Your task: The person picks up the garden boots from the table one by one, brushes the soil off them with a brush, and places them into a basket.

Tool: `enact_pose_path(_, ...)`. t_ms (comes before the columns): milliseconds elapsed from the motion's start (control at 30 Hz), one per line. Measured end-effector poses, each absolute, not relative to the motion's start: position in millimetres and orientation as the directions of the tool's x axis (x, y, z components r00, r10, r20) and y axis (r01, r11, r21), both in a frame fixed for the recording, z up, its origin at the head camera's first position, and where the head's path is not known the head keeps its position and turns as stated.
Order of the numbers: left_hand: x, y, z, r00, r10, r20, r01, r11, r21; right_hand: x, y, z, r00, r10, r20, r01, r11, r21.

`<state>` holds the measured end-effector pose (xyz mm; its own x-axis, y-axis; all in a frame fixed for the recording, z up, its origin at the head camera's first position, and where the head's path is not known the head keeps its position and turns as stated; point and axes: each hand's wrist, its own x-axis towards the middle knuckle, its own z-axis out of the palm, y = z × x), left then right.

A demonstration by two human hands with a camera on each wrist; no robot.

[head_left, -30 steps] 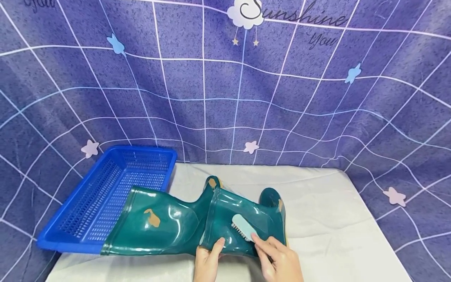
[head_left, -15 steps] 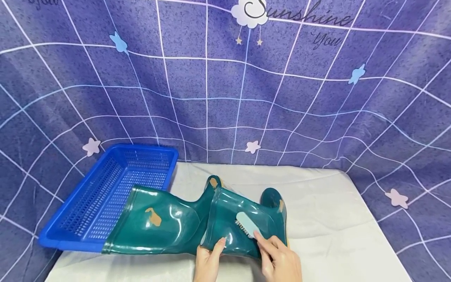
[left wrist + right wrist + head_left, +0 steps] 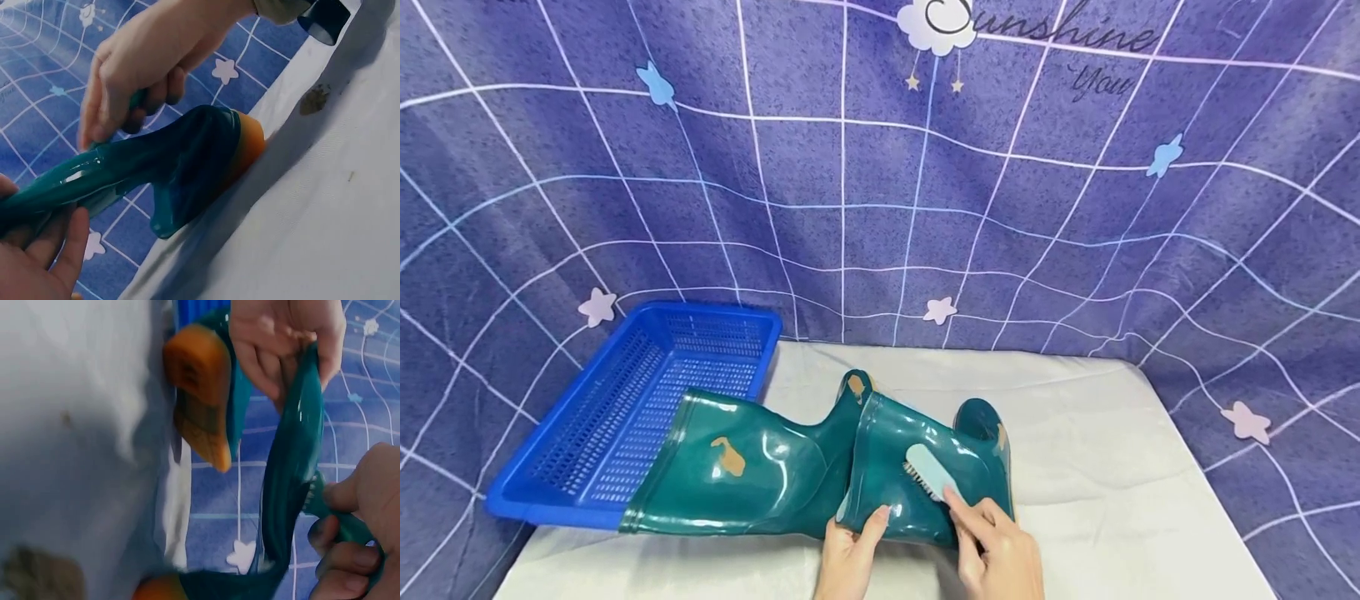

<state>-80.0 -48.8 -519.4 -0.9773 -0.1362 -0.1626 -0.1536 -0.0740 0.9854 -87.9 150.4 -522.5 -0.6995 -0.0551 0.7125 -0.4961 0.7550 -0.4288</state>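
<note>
Here at the white-covered bench point(image 3: 1090, 450), the right hand point(image 3: 996, 554) has its fingers curled firmly around the handle of a pale green brush point(image 3: 931, 473), index finger laid along the back, and the bristles face right up against the shaft of the right boot point(image 3: 887, 454). That green boot is at the near middle of the bench, its opening to the left, its foot to the right, toe aimed at the far side. And there's the left hand point(image 3: 847, 554), closed on the edge of that opening, thumb on top and fingers beneath! Just left, another boot, the left boot point(image 3: 767, 467), shows a tan patch on its shaft, its open end over the near right corner of the blue basket point(image 3: 550, 513). Behind it all hangs a purple curtain point(image 3: 880, 237) with grid lines and stars.
</note>
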Motion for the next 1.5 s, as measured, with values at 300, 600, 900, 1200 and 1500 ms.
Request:
enact_pose_path(300, -81, -48, -520, -0.973, -0.177, -0.149, -0.137, -0.079, 0.987, -88, 150, -527, -0.669, -0.137, 0.731, -0.625, 0.636, -0.453)
enact_pose_path(600, -82, -49, -522, -0.966, -0.211, -0.147, -0.131, -0.09, 0.987, -89, 155, -528, -0.701, -0.043, 0.712, -0.526, 0.704, -0.476)
enact_pose_path(900, -81, -49, -521, -0.952, -0.221, -0.213, -0.201, -0.073, 0.977, -86, 148, -532, -0.682, -0.126, 0.72, -0.582, 0.69, -0.431)
enact_pose_path(1200, -83, -49, -523, -0.951, -0.199, -0.237, -0.208, -0.155, 0.966, -90, 154, -524, -0.705, 0.063, 0.706, -0.418, 0.767, -0.486)
enact_pose_path(1500, -84, -49, -524, -0.947, -0.196, -0.253, -0.222, -0.168, 0.96, -90, 154, -533, -0.736, 0.009, 0.677, -0.384, 0.818, -0.429)
